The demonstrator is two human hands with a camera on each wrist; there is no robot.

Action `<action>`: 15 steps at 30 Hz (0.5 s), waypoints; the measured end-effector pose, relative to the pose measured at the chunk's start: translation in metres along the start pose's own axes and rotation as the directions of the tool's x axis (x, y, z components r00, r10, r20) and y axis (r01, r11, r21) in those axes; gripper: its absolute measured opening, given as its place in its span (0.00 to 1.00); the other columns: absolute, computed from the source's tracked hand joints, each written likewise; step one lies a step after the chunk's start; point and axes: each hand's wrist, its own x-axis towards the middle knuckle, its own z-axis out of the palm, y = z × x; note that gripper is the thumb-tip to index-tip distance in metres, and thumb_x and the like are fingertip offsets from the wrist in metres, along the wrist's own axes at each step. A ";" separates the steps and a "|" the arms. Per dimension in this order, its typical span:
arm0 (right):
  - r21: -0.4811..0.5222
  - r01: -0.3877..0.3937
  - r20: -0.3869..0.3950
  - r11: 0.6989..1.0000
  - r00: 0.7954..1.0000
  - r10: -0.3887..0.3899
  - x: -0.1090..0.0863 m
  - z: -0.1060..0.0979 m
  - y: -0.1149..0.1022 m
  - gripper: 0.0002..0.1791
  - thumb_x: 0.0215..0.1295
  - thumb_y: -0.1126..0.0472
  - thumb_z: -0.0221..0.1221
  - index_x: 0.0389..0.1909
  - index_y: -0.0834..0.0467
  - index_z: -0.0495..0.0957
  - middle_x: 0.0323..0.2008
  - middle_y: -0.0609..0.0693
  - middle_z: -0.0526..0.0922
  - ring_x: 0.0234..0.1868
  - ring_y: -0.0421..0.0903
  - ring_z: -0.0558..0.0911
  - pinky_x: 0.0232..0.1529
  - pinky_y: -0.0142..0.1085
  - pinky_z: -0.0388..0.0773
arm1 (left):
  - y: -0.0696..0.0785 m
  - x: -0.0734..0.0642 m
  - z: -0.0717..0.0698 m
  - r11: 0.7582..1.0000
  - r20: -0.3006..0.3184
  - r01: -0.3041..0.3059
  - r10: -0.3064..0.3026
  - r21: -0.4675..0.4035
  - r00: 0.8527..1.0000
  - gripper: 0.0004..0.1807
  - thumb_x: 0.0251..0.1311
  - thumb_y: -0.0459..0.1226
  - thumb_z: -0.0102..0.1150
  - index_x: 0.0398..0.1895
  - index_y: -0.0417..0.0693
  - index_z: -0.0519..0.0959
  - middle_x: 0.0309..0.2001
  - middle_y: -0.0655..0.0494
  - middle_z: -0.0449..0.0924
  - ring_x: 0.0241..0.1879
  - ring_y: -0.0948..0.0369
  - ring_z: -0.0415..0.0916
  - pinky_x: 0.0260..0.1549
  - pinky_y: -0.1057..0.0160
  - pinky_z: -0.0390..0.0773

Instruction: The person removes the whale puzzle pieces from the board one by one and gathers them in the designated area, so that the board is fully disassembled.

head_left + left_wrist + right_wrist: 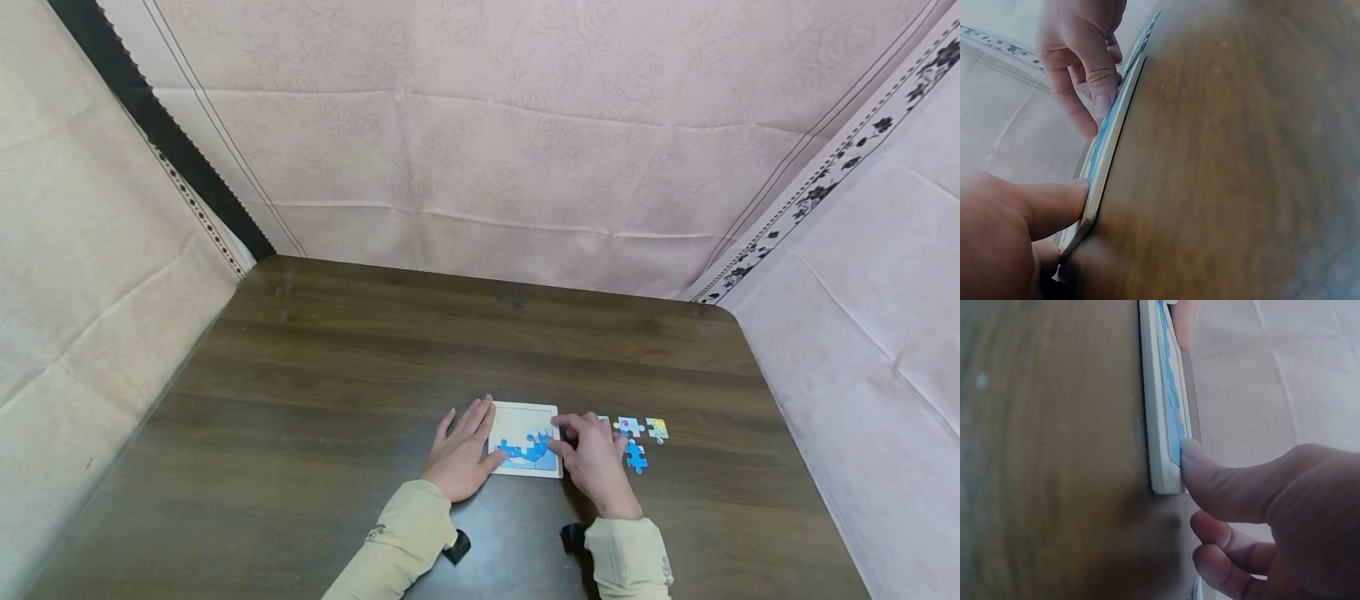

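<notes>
A small square puzzle tray (523,476) with a pale rim lies on the table, blue jigsaw pieces (534,454) fitted along its lower part. My left hand (461,454) rests along the tray's left side with fingers extended; its thumb (1063,206) touches the near left part. Over the right side is my right hand (595,458), thumb and index finger apart. In the right wrist view, its thumb tip (1192,450) meets the blue pieces near the tray's corner. No piece shows between those fingers.
Right of the right hand lie several loose jigsaw pieces: a blue one (636,457), a yellow one (657,429) and a pale purple-blue one (628,427). Another is partly hidden behind that hand. Patterned cloth (480,158) hangs around the brown wooden table (337,375).
</notes>
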 end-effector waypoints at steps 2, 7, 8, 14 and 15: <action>-0.011 0.010 -0.003 1.000 1.000 -0.010 0.000 0.000 0.000 0.19 0.54 0.58 0.72 0.49 0.52 0.84 0.38 0.50 0.77 0.45 0.52 0.70 0.58 0.59 0.51 | 0.000 0.000 0.000 1.000 0.002 0.000 0.000 0.001 1.000 0.43 0.68 0.58 0.48 0.77 0.47 0.50 0.78 0.56 0.42 0.76 0.56 0.40 0.71 0.45 0.38; -0.032 0.025 -0.004 0.999 1.000 -0.025 0.001 -0.001 -0.001 0.18 0.54 0.58 0.72 0.47 0.50 0.85 0.37 0.49 0.77 0.45 0.51 0.70 0.56 0.57 0.52 | -0.001 0.000 0.000 1.000 0.004 -0.003 0.003 0.004 1.000 0.42 0.68 0.59 0.48 0.77 0.47 0.50 0.78 0.56 0.42 0.76 0.57 0.40 0.71 0.45 0.38; -0.033 0.027 -0.004 0.999 1.000 -0.027 0.001 -0.001 -0.002 0.17 0.54 0.58 0.72 0.46 0.50 0.85 0.37 0.49 0.76 0.45 0.51 0.69 0.56 0.56 0.52 | -0.001 0.000 0.000 1.000 0.004 -0.004 0.004 0.004 1.000 0.42 0.68 0.59 0.48 0.77 0.47 0.50 0.78 0.56 0.42 0.76 0.57 0.40 0.71 0.45 0.37; -0.040 0.031 -0.004 0.999 0.999 -0.032 0.000 -0.001 -0.003 0.14 0.54 0.58 0.72 0.43 0.49 0.86 0.36 0.49 0.77 0.44 0.51 0.69 0.56 0.56 0.52 | 0.000 0.000 -0.001 1.000 0.005 0.001 -0.001 0.000 1.000 0.43 0.68 0.58 0.48 0.77 0.47 0.50 0.78 0.56 0.42 0.76 0.56 0.40 0.71 0.45 0.37; -0.043 0.033 -0.003 0.999 0.999 -0.033 0.000 -0.001 -0.003 0.14 0.54 0.58 0.72 0.42 0.49 0.86 0.36 0.49 0.77 0.44 0.51 0.69 0.56 0.56 0.52 | 0.000 0.000 -0.001 1.000 0.007 0.002 -0.002 0.001 1.000 0.43 0.68 0.58 0.48 0.77 0.47 0.50 0.78 0.56 0.42 0.76 0.56 0.40 0.71 0.45 0.37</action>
